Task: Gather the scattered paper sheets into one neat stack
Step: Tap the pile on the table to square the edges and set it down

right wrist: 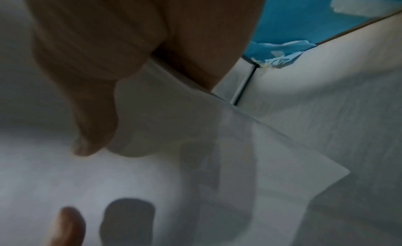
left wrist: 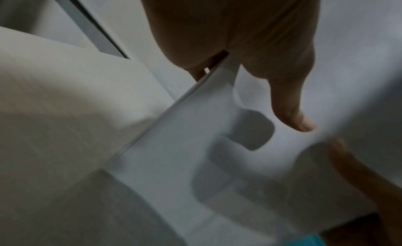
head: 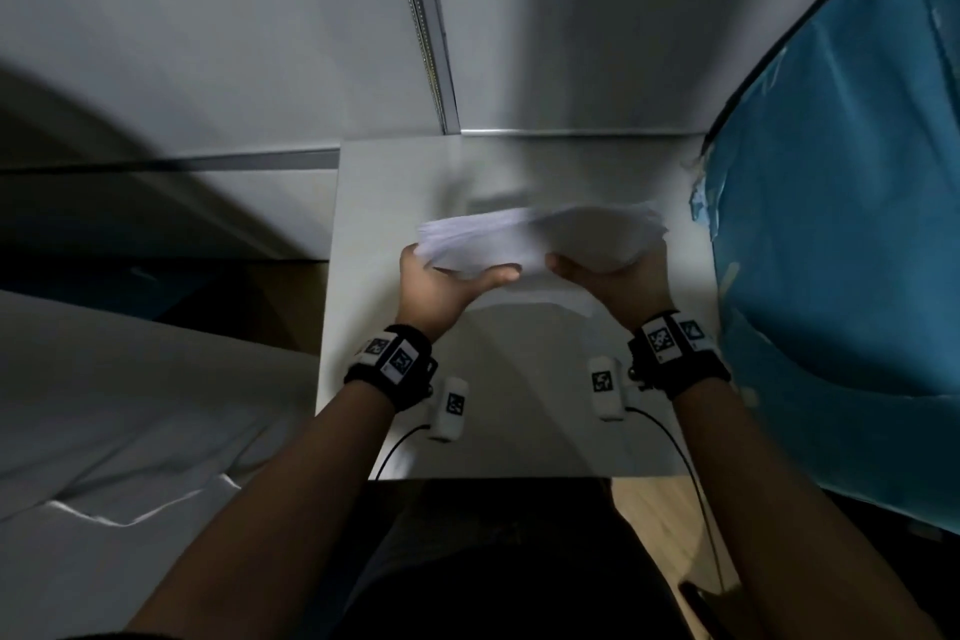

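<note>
A bundle of white paper sheets [head: 540,237] is held above the small white table [head: 405,172], between both hands. My left hand [head: 441,283] grips its left side, thumb on the near face and fingers behind. My right hand [head: 613,283] grips the right side the same way. In the left wrist view the thumb presses the paper sheets [left wrist: 195,129], and finger shadows show through. In the right wrist view the thumb lies on the paper sheets [right wrist: 174,129], whose corners fan out unevenly at the right. The top edges look blurred.
The white table stands against a grey wall [head: 208,42] with a metal rail [head: 426,31]. A blue covered panel [head: 841,234] rises close on the right. A white bed sheet [head: 104,431] lies to the left. Wooden floor [head: 654,509] shows near my legs.
</note>
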`<state>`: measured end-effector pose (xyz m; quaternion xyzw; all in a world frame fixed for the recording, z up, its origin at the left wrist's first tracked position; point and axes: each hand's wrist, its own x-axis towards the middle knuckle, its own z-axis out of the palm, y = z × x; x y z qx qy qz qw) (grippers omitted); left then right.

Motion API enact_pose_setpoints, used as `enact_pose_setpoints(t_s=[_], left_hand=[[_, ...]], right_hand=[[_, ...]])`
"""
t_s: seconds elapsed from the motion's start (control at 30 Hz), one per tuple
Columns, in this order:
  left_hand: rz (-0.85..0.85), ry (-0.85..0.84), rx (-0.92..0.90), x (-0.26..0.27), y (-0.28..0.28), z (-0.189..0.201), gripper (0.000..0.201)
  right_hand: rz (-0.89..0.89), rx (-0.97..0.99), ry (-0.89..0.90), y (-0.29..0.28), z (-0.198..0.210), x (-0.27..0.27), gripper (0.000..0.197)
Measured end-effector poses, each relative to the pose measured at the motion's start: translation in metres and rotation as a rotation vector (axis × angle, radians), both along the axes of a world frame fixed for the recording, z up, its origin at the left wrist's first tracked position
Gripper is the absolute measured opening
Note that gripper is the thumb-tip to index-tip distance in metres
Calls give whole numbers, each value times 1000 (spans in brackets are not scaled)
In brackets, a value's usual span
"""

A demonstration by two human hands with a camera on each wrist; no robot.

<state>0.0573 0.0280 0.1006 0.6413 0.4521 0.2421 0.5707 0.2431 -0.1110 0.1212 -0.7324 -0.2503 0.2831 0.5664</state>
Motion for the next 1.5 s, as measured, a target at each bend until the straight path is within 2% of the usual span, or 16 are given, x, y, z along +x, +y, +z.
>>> enact_pose_setpoints(t_s=[0.07, 0.17, 0.33, 0.57, 0.67, 0.77, 0.8, 0.87, 0.93, 1.0, 1.03, 1.1, 1.13, 1.27, 1.4, 1.5], left_hand=[[-49, -27, 82, -1, 8, 3, 42], [-116, -40, 163, 4, 13, 7, 46], [-20, -104, 165, 15, 14, 7, 55], [32, -17, -103, -3, 1, -37, 52], [-32, 53, -128, -17, 15, -31, 53], [-110, 82, 275, -23, 43, 24, 112], [-202, 77, 453, -18, 52, 45, 137], [-454, 195, 686, 2, 61, 88, 158], [-620, 470, 676, 25, 57, 101, 140], [-585, 665, 577, 36, 58, 93, 72], [-551, 629, 531, 34, 63, 83, 51], [-509, 536, 430, 19, 79, 73, 67], [-458, 524, 389, 7, 84, 72, 69], [-222, 222, 51, -41, 99, 58, 31], [-69, 65, 4, -51, 76, 26, 27], [3, 88, -26, -53, 64, -13, 38]], right_hand=[[4, 22, -30, -2, 4, 9, 39], [60, 24, -40, 3, 6, 12, 46], [14, 44, -9, 12, 9, 13, 51], [98, -133, 125, -1, -49, -5, 58], [120, -239, 93, -6, -57, 9, 32], [205, -337, 1, -12, -49, 32, 30], [244, -382, -39, -13, -46, 38, 32], [319, -437, -109, -8, -40, 43, 36], [386, -416, -155, 3, -29, 42, 41], [455, -397, -170, 9, -23, 43, 40], [500, -382, -155, 8, -18, 46, 35], [582, -371, -94, -2, -18, 57, 22], [597, -382, -66, -9, -18, 64, 26], [318, -246, 87, -27, -21, 76, 34], [192, -116, 215, -12, -19, 49, 14], [29, -86, 191, -5, -38, 49, 38]])
